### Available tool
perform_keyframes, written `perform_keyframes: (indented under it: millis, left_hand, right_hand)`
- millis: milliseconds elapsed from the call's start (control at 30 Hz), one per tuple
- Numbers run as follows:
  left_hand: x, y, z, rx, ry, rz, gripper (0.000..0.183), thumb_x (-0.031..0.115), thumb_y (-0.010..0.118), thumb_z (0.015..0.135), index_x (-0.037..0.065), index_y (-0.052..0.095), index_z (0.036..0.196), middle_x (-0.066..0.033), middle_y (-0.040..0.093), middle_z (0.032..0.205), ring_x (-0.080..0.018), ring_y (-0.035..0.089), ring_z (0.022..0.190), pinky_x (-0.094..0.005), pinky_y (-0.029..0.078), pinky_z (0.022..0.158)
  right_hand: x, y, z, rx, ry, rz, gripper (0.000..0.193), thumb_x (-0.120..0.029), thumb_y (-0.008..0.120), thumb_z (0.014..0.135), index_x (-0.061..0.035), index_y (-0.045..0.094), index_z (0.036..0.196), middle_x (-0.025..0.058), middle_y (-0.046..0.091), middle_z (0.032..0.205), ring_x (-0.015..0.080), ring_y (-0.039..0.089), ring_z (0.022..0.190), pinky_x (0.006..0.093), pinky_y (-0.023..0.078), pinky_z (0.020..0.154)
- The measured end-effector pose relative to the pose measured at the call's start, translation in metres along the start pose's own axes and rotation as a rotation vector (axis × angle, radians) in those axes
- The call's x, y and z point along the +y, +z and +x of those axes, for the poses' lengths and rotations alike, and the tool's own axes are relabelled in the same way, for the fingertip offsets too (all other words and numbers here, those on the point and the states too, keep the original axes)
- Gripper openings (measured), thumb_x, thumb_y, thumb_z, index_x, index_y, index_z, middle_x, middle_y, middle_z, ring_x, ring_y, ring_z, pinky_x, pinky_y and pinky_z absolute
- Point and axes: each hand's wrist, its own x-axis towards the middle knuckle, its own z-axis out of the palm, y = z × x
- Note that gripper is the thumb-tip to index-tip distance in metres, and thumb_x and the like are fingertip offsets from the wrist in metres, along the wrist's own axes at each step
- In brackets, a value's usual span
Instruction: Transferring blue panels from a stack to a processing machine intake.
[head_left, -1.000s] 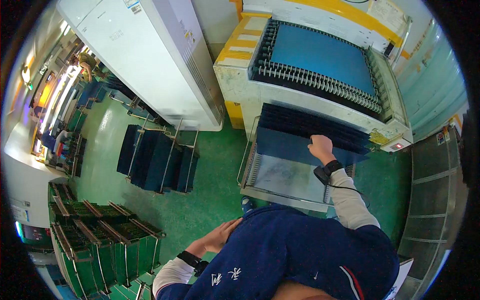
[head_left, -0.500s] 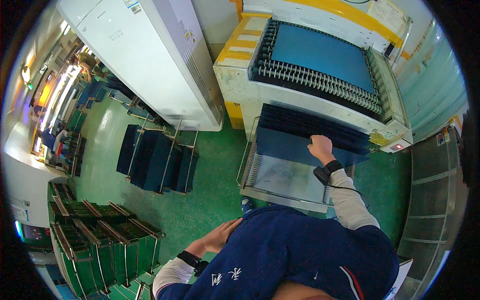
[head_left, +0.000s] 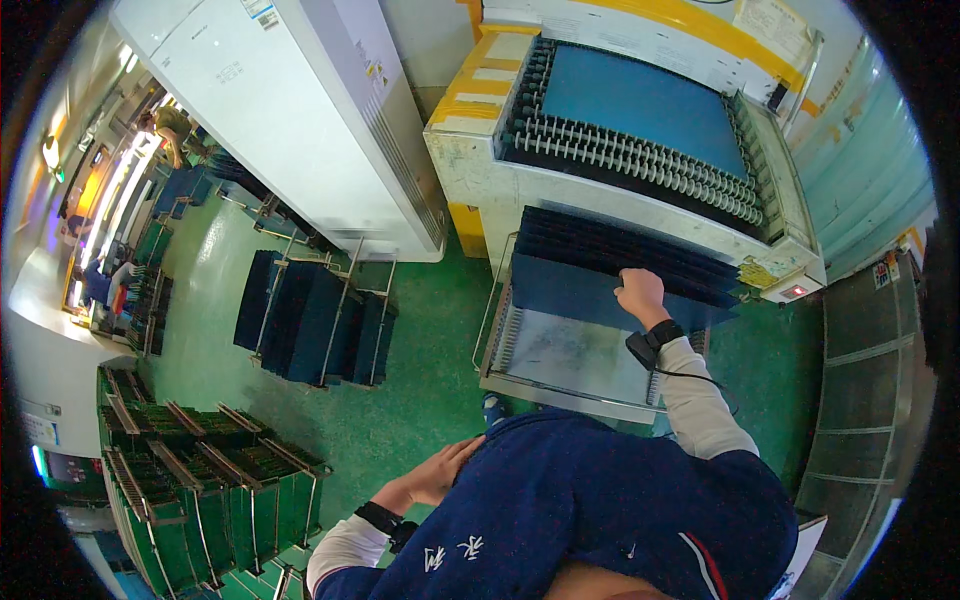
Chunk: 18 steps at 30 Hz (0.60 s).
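Observation:
My right hand (head_left: 640, 296) is closed on the top edge of the front dark blue panel (head_left: 565, 288). That panel leans in a wire rack (head_left: 570, 395) with slotted sides, and several more dark panels (head_left: 620, 245) stand close behind it. The fingertips are partly hidden, but the grip looks like a pinch. My left hand (head_left: 438, 474) lies against my side at the hip, fingers stretched out and holding nothing. Beyond the rack, a blue panel (head_left: 640, 105) lies flat on the rollers (head_left: 630, 155) of a conveyor machine (head_left: 600, 190).
A tall white cabinet unit (head_left: 290, 120) stands left of the machine. Racks of dark panels (head_left: 315, 320) and green panels (head_left: 210, 490) stand on the green floor at left. A grey metal cabinet (head_left: 860, 400) is at right. Another person (head_left: 172, 130) bends over far left.
The blue panel on the rollers sits slightly farther back. Both my hands have stayed in place, the right one still at the front panel's top edge.

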Motion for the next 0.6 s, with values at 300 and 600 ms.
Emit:
perform_keyframes:
  millis: [300,600]
  left_hand:
    - [-0.008,0.006,0.002,0.003,0.034,0.046,0.100,0.029,0.074,0.080,0.006,0.018,0.160,-0.0214,0.035,0.156,-0.0395,0.038,0.142,-0.0454,0.033,0.118]
    - [-0.013,0.008,0.003,0.005,0.048,0.031,0.106,0.031,0.077,0.077,0.005,0.017,0.160,-0.0218,0.034,0.156,-0.0400,0.038,0.142,-0.0454,0.031,0.119]
  right_hand:
    - [0.004,0.005,0.003,0.012,-0.013,-0.004,0.026,-0.029,0.078,0.079,-0.0100,0.074,0.096,0.0144,0.074,0.095,0.0349,0.070,0.096,0.0467,0.055,0.081]
    - [0.000,-0.002,0.003,-0.019,0.006,-0.010,0.028,-0.030,0.078,0.078,-0.0101,0.074,0.098,0.0144,0.073,0.096,0.0347,0.070,0.096,0.0465,0.055,0.081]
